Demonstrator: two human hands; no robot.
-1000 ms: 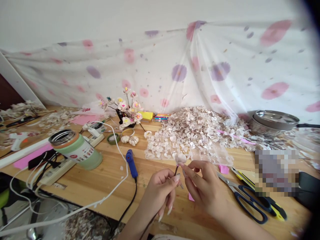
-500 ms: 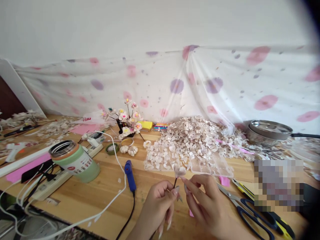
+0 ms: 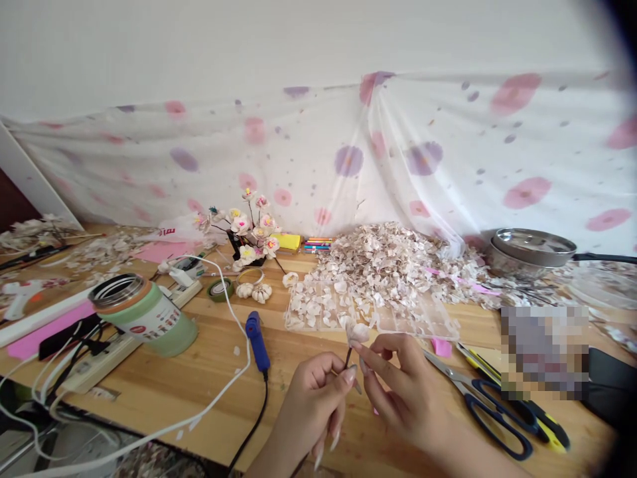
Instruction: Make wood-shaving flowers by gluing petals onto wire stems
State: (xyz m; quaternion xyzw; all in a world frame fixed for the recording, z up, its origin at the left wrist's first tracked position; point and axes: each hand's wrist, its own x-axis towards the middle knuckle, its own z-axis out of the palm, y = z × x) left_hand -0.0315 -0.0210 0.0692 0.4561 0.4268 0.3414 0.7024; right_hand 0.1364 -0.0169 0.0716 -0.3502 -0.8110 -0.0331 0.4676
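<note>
Between my hands stands a small handmade flower [image 3: 357, 332] with pale, shell-like petals on a thin dark stem. My left hand [image 3: 318, 401] is closed round the stem, thumb and forefinger pinching it just below the flower head. From the right, my right hand [image 3: 405, 385] reaches the base of the head, its fingers bent and the forefinger's tip against the lowest petal; its exact hold there is partly hidden. Just beyond the flower lies a clear compartment tray [image 3: 418, 325] with loose pale petals. Left of my hands rests a blue hot tool [image 3: 257, 342] with a black cord.
A large petal heap [image 3: 383, 252] fills the back. Scissors [image 3: 485, 398] and a yellow-black cutter [image 3: 552, 428] lie right. Finished flowers [image 3: 249, 229] stand back left, near green tape [image 3: 219, 290]. A green jar [image 3: 149, 318], power strip [image 3: 99, 362] and white cable [image 3: 219, 395] occupy the left.
The view has tilted and shifted slightly, so the table items sit a little higher and mostly further left. Both hands keep to the flower, the right forefinger now closer against the petal's base.
</note>
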